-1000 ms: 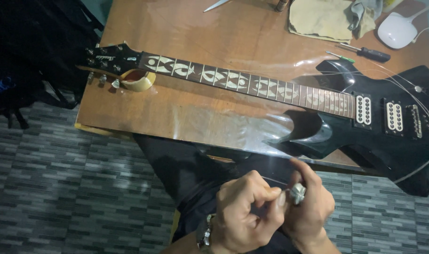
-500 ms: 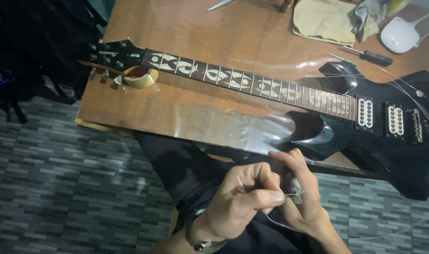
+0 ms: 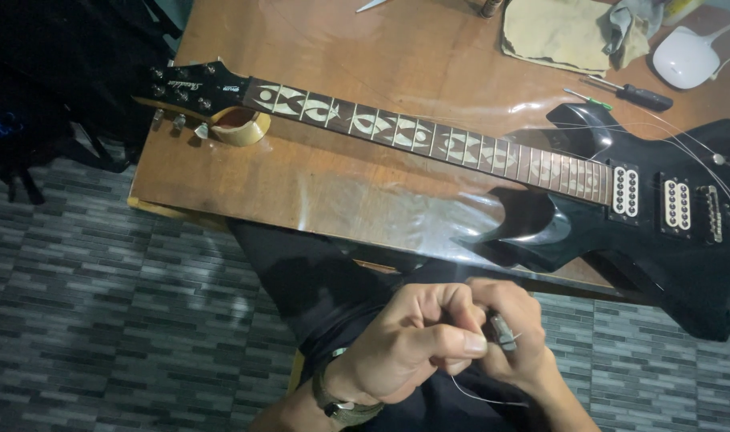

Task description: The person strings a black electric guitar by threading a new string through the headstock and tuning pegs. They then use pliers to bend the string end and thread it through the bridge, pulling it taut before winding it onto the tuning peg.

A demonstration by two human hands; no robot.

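Both my hands are together over my lap, below the table edge. My left hand, with a wrist band, is curled and pinches a thin guitar string that loops beneath the hands. Pressed against it, my right hand grips a small silver metal piece. The black electric guitar lies across the wooden table just above my hands. Its inlaid neck runs left to the headstock, which rests on a roll of tape. Loose strings arc over the guitar body.
A black-handled screwdriver lies behind the guitar body. A tan cloth and a white rounded device sit at the back right. A black bag stands on the grey tiled floor at the left.
My hands have closed more tightly together and shifted slightly right. The left fingers now cover most of the silver piece, and the string loop hangs lower beneath them.
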